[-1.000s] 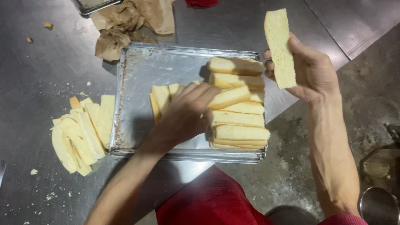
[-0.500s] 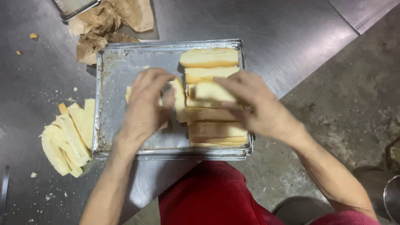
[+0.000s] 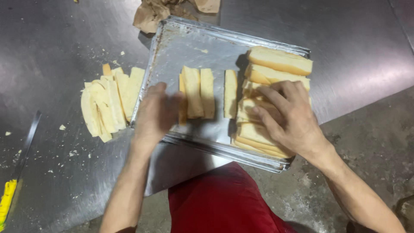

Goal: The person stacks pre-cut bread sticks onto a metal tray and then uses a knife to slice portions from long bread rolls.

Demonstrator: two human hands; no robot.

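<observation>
Our left hand [image 3: 157,114] rests open beside three upright bread slices [image 3: 197,92] on the metal tray [image 3: 189,47]. Our right hand [image 3: 291,118] lies spread over the stacked bread [image 3: 278,64]. Crust trimmings [image 3: 110,103] sit on the steel table [image 3: 56,51].

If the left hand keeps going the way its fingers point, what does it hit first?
The left hand points up and right over the metal tray. The upright bread slices beside its fingertips come first; it may already touch them, since blur hides the contact.
</observation>
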